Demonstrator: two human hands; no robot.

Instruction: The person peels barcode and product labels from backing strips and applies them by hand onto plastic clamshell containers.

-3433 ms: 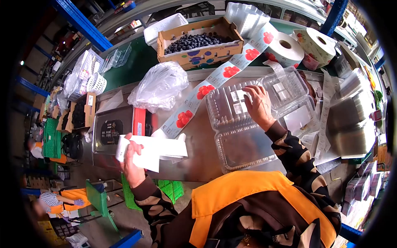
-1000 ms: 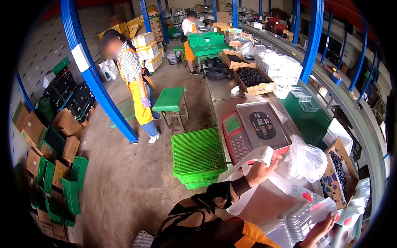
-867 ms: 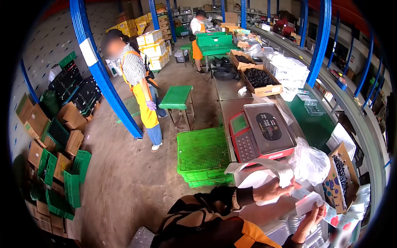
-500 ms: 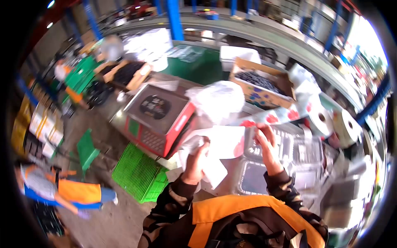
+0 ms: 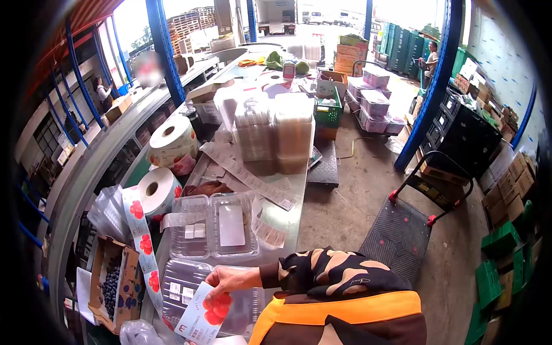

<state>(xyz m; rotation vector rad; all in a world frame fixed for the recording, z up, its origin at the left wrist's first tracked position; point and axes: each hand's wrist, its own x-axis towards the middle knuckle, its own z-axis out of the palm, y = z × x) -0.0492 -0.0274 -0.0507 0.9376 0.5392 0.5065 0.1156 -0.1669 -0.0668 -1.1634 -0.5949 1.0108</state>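
Note:
My right hand (image 5: 230,280) is closed in a pinch on the upper edge of a white printed label (image 5: 201,319) with red round shapes on it. The label hangs tilted over a clear plastic clamshell box (image 5: 172,276). Beyond it lies another open clear clamshell box (image 5: 190,241) with small white stickers, next to one with a white card (image 5: 232,225) in it. A strip of similar red-printed labels (image 5: 146,244) runs down at the left from a label roll (image 5: 155,190). My left hand is out of view.
Stacked clear containers (image 5: 273,126) stand farther along the table. At the left is a cardboard box (image 5: 118,282) of dark grapes or berries. A platform trolley (image 5: 397,230) stands on the floor at right, near a blue post (image 5: 428,92). A person (image 5: 431,60) is far off.
The view has swung to the right, so the boxes and rolls now appear at left. My right hand, fingers raised before, now pinches a label. My left hand, which held white paper, has left view.

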